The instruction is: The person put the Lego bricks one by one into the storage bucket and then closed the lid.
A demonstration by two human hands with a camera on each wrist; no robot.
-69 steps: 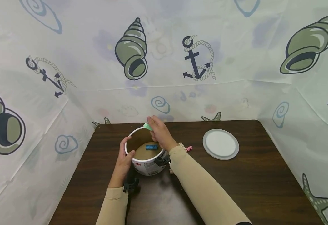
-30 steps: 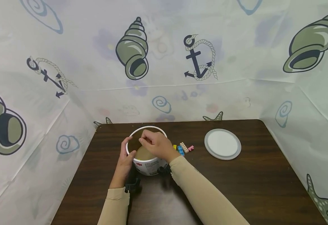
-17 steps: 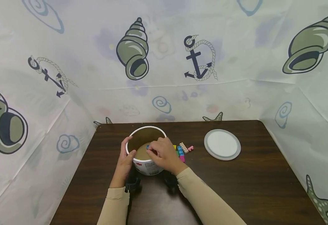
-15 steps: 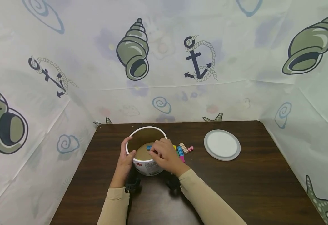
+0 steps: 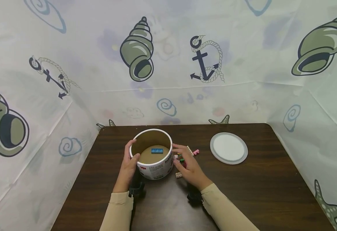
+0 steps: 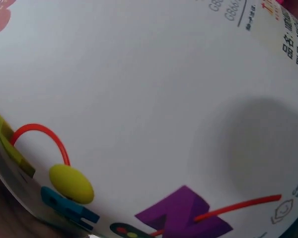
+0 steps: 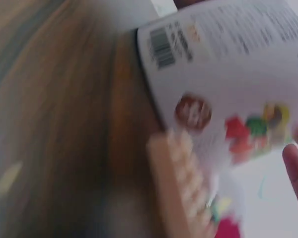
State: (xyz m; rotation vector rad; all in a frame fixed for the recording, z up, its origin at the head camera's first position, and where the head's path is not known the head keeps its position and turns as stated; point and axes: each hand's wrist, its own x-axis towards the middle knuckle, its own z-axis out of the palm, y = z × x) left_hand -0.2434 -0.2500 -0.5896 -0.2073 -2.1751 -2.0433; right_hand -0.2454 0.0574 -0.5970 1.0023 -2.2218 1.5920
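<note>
My left hand (image 5: 125, 170) grips the left side of a white round tub (image 5: 157, 171), thumb at the rim and fingers round the outside. A blue toy brick (image 5: 157, 150) lies on the tub's brown bottom. Just outside its right wall is my right hand (image 5: 192, 171), fingers spread and loosely bent, fingertips close to the wall, holding nothing visible. Under and beside that hand lie several toy bricks, partly hidden; a tan brick (image 5: 178, 175) and a pink brick (image 5: 195, 152) show. In the right wrist view, a blurred tan brick (image 7: 174, 188) stands out before the printed tub.
A round white lid (image 5: 229, 148) lies flat on the dark wood table (image 5: 261, 189), right of the bricks. Behind and at both sides hangs a pale cloth (image 5: 168, 64) printed with shells and anchors. Dark wrist cameras sit below both hands.
Earlier my right hand pinched a light green brick at the tub's far rim, then reached inside. It has come out to the right, its fingers opening. My left hand stays on the tub.
</note>
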